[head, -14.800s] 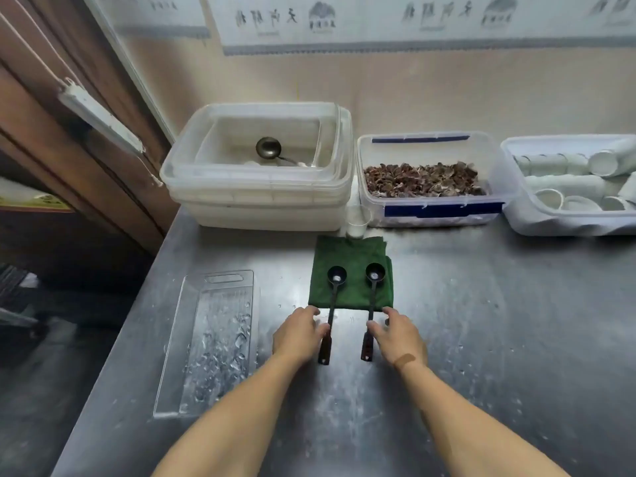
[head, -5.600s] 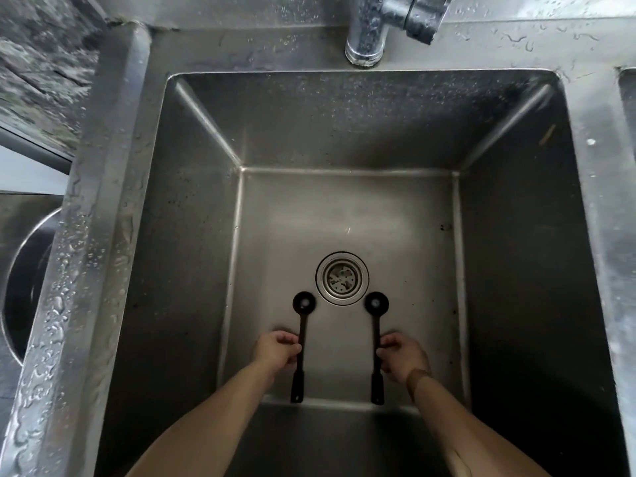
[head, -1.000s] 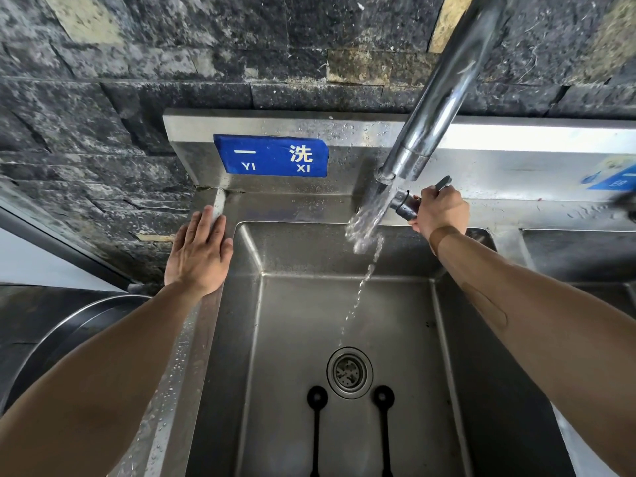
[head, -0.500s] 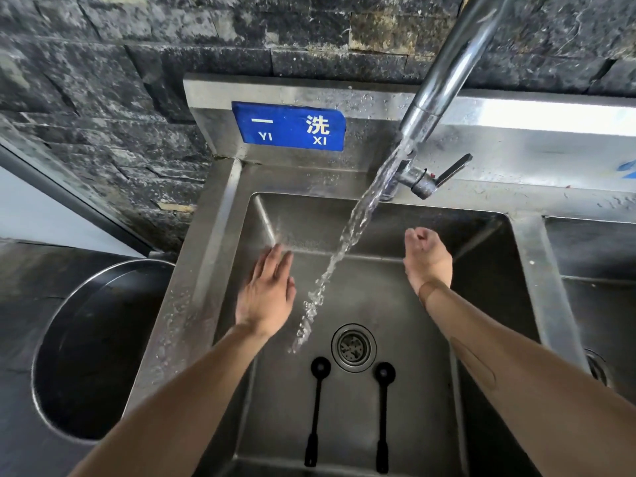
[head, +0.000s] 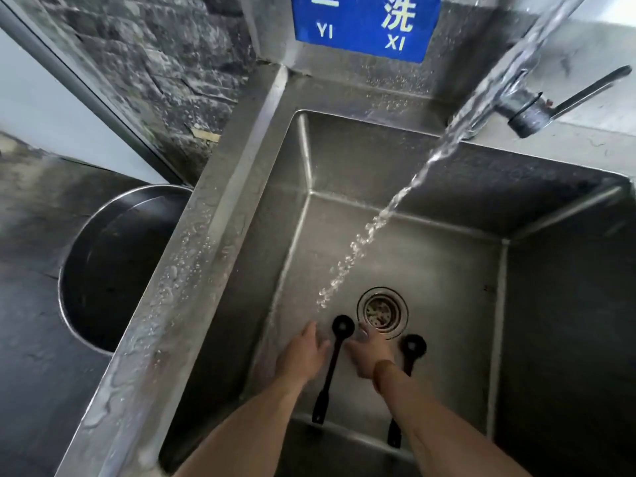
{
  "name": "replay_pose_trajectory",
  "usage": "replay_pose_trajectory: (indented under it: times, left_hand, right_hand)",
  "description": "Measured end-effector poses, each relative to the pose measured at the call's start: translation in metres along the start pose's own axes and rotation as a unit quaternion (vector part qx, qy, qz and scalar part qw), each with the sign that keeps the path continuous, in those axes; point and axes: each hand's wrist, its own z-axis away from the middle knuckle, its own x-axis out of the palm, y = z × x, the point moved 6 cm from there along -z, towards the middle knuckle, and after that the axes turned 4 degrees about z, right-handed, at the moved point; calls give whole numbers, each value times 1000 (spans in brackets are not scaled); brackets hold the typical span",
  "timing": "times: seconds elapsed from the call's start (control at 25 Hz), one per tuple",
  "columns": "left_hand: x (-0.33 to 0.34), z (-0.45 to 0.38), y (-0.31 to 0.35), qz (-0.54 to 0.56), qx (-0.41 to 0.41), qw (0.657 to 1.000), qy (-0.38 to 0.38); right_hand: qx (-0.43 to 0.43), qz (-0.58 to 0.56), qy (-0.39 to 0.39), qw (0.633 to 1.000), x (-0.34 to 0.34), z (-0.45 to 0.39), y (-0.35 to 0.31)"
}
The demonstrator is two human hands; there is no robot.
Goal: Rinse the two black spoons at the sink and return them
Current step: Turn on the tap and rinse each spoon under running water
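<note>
Steel sink (head: 220,215) basin wet, water stream (head: 375,223) falling slantwise toward drain (head: 382,312). Round metal bin (head: 113,266) left of sink. Left hand (head: 303,354), right hand (head: 370,356) low in basin, fingers loosely apart, gripping nothing. Left black spoon (head: 330,370) flat on basin floor between hands; right black spoon (head: 411,351) beside drain, partly under right forearm.

We are looking at a commercial kitchen's washing-up station. A deep stainless-steel sink (head: 220,235) with a welded splashback carries a blue sign (head: 364,25) reading "YI XI", a lever tap (head: 537,108) runs water (head: 395,204) towards the drain (head: 382,311), and a large round steel bin (head: 113,266) stands beside it against a dark stone-tile wall (head: 165,53).
</note>
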Motion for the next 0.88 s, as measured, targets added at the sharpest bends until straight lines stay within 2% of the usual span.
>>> replay_pose_trajectory:
  times: [0.08,0.32,0.44,0.6,0.76,0.88]
  left_hand:
    - [19,-1,-11,-1,-24,999,-32]
    - [46,10,-8,51,-38,997,-53]
    - [34,22,13,36,11,997,-65]
    - [7,35,43,75,11,991,-108]
    - [-26,54,74,95,12,984,-148]
    - [-52,73,94,148,-13,975,-165]
  right_hand:
    - [22,-49,-5,999,19,-9,13]
    - [31,-160,-2,987,33,-10,18]
    - [13,-174,-9,985,19,2,9]
    - [-45,-121,-12,992,-11,25,-22]
    - [-24,-154,-78,985,-31,62,-58]
    - [-50,-116,-42,991,-49,80,-86]
